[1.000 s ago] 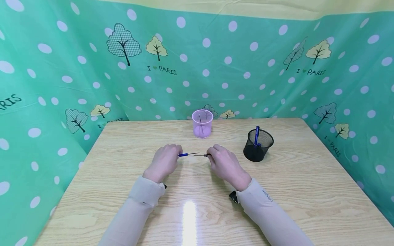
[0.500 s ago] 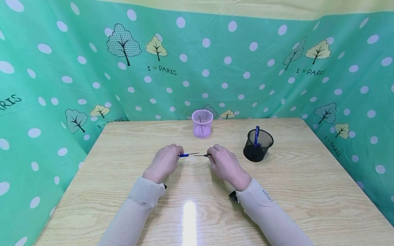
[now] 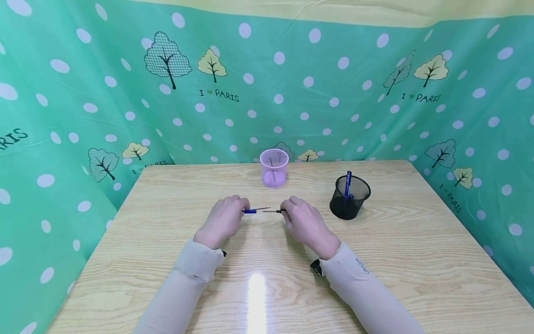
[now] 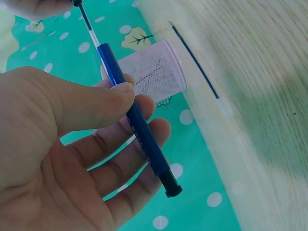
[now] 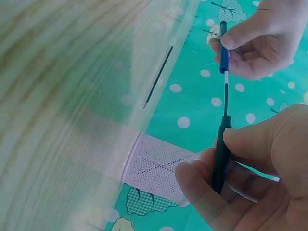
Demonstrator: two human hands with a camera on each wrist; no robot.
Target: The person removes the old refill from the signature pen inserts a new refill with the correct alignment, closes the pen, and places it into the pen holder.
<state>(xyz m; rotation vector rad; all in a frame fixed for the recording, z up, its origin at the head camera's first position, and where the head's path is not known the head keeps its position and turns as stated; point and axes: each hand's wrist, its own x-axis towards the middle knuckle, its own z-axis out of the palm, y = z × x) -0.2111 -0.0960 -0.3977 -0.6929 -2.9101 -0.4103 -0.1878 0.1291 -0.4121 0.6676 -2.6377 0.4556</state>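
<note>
My left hand [image 3: 225,218] pinches the blue barrel [image 4: 127,103] of a pen between thumb and fingers; its black end [image 4: 171,184] points away from the other hand. My right hand [image 3: 306,225] holds the black grip section [image 5: 222,154] of a pen. From that grip a thin ink refill [image 5: 226,94] sticks out, its pale end at the mouth of the blue barrel. A second dark refill [image 4: 195,60] with a clear end lies on the table just beyond the hands.
A pink mesh cup [image 3: 263,169] stands at the table's back edge with a thin dark stick inside. To the right is a black mesh cup [image 3: 340,208] holding blue pens [image 3: 348,183]. A green dotted curtain [image 3: 250,111] hangs behind the wooden table [image 3: 167,185].
My left hand has shifted slightly to the right, bringing the blue barrel's mouth a little nearer to the right hand along the refill. The right hand has hardly moved.
</note>
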